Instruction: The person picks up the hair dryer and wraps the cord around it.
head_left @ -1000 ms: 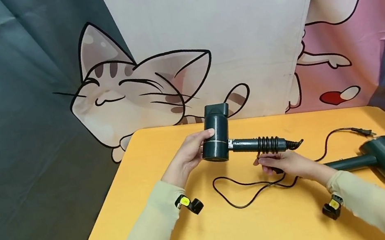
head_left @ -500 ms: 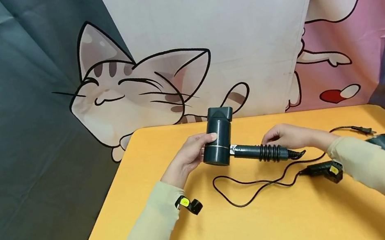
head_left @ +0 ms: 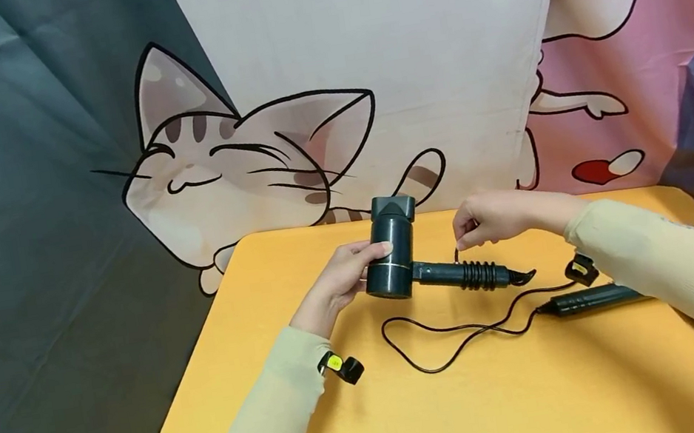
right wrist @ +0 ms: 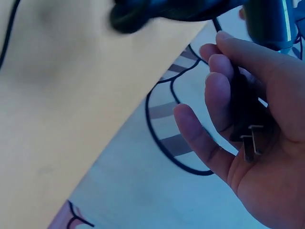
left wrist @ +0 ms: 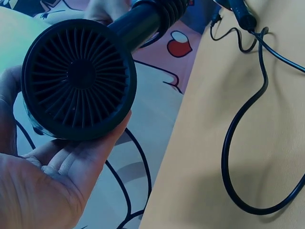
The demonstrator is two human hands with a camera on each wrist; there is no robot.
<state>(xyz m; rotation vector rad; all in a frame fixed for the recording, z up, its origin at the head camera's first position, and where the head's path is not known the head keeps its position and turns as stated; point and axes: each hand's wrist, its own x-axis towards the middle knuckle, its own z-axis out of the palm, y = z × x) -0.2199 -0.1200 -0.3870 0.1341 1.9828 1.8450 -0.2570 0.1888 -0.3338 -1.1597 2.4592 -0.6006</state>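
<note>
In the head view my left hand (head_left: pixel 342 277) grips the barrel of a dark green hair dryer (head_left: pixel 393 230), thumb across the front. Its handle points right, with the black power cord (head_left: pixel 480 275) wound in several tight turns around it. The round vented end (left wrist: pixel 81 78) fills much of the left wrist view, fingers curled around its side. Just behind and above the handle is my right hand (head_left: pixel 488 216), pinching the cord's loose end. In the right wrist view that hand holds the black two-prong plug (right wrist: pixel 245 105) against its palm, prongs toward the wrist.
On the yellow table (head_left: pixel 418 423) lies a second dark green hair dryer (head_left: pixel 591 298), mostly hidden under my right sleeve. Its loose black cord (head_left: pixel 437 369) loops across the middle of the table. A cartoon-printed curtain (head_left: pixel 292 30) hangs behind the table's back edge.
My right hand has moved from the front underside of the handle, around its right side, to behind and above it with the plug. The left hand keeps its grip, the handle tilting slightly down.
</note>
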